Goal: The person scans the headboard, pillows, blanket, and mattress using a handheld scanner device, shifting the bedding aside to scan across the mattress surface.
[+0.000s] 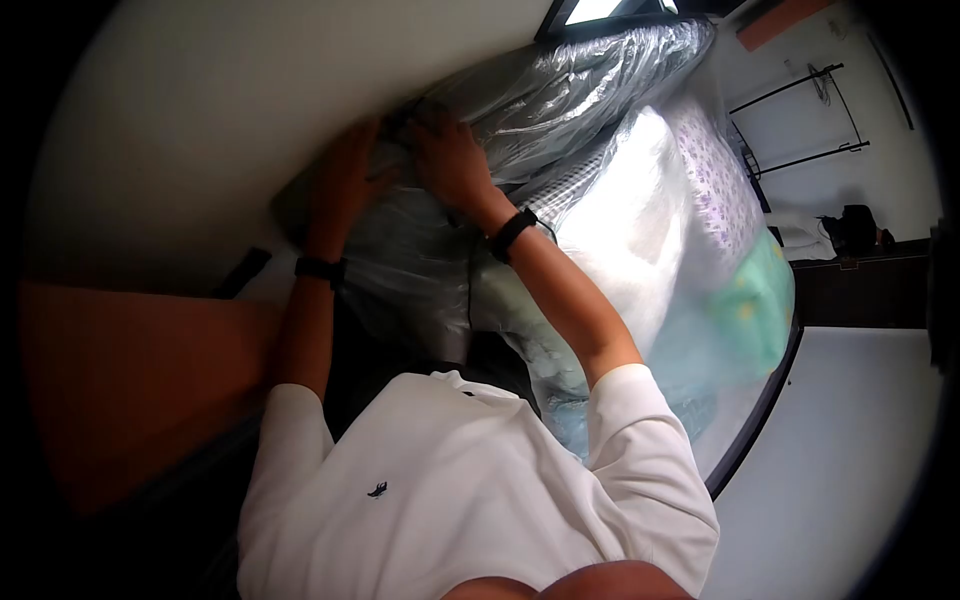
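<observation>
A large clear plastic bag [585, 85] with folded bedding inside lies in front of me, its surface wrinkled and shiny. At its near left end, against the pale wall, my right hand [447, 160] is closed on a dark, bunched part of the plastic. Just left of it, my left hand [345, 185] holds the same bunched part, thumb apart from the fingers. Shadow partly hides the left fingertips. Black bands sit on both wrists.
To the right are a white stuffed bundle [640, 215], a purple-flowered cloth [712, 180] and a green bundle [757, 305] under clear plastic. An orange-brown panel [150, 385] stands at left. A black rack [805, 115] and a dark bag [855, 232] are farther right.
</observation>
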### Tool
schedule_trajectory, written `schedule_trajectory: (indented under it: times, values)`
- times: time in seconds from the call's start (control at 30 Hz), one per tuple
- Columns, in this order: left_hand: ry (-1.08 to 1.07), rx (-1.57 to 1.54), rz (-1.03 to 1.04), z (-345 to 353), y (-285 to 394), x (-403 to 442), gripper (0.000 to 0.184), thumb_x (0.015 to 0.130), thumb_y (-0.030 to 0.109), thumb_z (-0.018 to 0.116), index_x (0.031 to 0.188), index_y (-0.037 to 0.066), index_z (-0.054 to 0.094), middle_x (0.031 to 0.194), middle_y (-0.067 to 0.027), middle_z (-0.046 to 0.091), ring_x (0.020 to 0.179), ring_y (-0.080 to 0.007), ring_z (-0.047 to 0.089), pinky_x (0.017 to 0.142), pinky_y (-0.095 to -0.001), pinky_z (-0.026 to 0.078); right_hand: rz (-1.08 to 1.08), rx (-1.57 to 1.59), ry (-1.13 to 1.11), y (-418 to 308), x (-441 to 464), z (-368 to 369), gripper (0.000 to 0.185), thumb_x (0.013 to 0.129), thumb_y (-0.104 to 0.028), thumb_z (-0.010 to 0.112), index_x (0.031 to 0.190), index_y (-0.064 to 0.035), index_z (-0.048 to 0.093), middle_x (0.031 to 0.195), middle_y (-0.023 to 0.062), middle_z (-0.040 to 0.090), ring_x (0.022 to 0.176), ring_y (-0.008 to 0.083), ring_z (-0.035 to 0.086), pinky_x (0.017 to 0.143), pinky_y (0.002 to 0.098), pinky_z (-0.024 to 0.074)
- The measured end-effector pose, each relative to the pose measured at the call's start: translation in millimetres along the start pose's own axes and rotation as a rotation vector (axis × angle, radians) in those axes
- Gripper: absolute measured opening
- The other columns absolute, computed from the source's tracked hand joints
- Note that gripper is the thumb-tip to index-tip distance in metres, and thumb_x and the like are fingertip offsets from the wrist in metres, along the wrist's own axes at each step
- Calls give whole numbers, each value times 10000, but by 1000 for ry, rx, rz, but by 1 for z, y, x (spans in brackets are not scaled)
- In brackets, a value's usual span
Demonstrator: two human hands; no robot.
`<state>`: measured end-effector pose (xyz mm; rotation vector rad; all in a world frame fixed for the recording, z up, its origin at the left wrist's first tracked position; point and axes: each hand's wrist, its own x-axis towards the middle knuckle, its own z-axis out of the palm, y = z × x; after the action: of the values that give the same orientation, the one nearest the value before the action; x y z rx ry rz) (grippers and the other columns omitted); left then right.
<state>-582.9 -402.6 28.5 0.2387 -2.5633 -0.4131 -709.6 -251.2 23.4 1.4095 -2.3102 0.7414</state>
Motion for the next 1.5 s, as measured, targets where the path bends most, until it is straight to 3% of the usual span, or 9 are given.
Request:
schedule_trajectory:
  times: [0.13,0.2,0.43,0.53,0.67,0.87,1.0,1.27,1.5]
  values:
    - [-63,69,-44,-11,3,-3,706,880,329,729,1462,65,430,1463,-174,472,1350,-333,451,1124,-431,374,-144,49,-73,41,-7,-11,425,912,-225,574,1335,-190,560,1345,249,483,1226,481,483,953,503,503]
    - [-61,69,-48,-5,-1,-3,706,879,334,730,1461,68,432,1470,-173,466,1360,-330,442,1126,-434,371,205,104,87,74,-1,-12,451,919,-213,599,1362,-166,530,1360,251,472,1184,464,514,975,515,473]
    - [-97,61,-115,14,-10,-12,757,887,351,723,1508,106,366,1520,-159,410,1406,-328,387,1145,-452,350,505,-60,198,103,-5,6,505,905,-173,596,1389,-72,497,1374,305,424,1116,509,509,989,512,437]
    - [-117,-32,-269,-2,18,-2,845,884,379,722,1554,150,261,1539,-148,385,1408,-330,386,1143,-457,357,431,-80,198,53,-32,19,509,895,-164,587,1384,-53,499,1377,321,404,1144,512,481,1003,522,428]
    - [-99,-66,-202,9,11,-5,918,874,417,724,1576,191,177,1551,-133,370,1401,-314,401,1130,-454,377,181,-92,58,39,-59,6,536,869,-136,598,1388,-56,490,1380,323,398,1154,506,479,1034,533,418]
    - [-47,93,-126,21,2,-4,832,879,439,712,1537,145,297,1478,-150,467,1330,-322,490,1074,-437,441,543,26,148,110,-49,15,555,861,-133,585,1405,-89,481,1375,326,384,1140,521,477,914,531,518]
    - [-52,162,-93,22,-7,-2,758,883,467,699,1493,132,397,1477,-144,472,1338,-314,483,1079,-428,438,648,-121,209,72,-46,36,585,840,-121,588,1413,-91,479,1385,335,350,1107,508,473,840,506,562]
    - [-92,268,-98,16,4,-3,719,881,498,683,1433,83,482,1446,-153,505,1335,-313,484,1087,-416,426,497,-6,17,42,-51,14,584,836,-126,593,1409,-119,483,1394,306,351,1122,498,475,812,497,581]
    - [-129,245,-157,8,17,3,700,896,475,680,1409,32,503,1452,-165,497,1347,-307,472,1122,-408,380,666,-50,203,76,-40,22,554,858,-148,608,1398,-95,493,1370,320,361,1115,514,483,862,502,549]
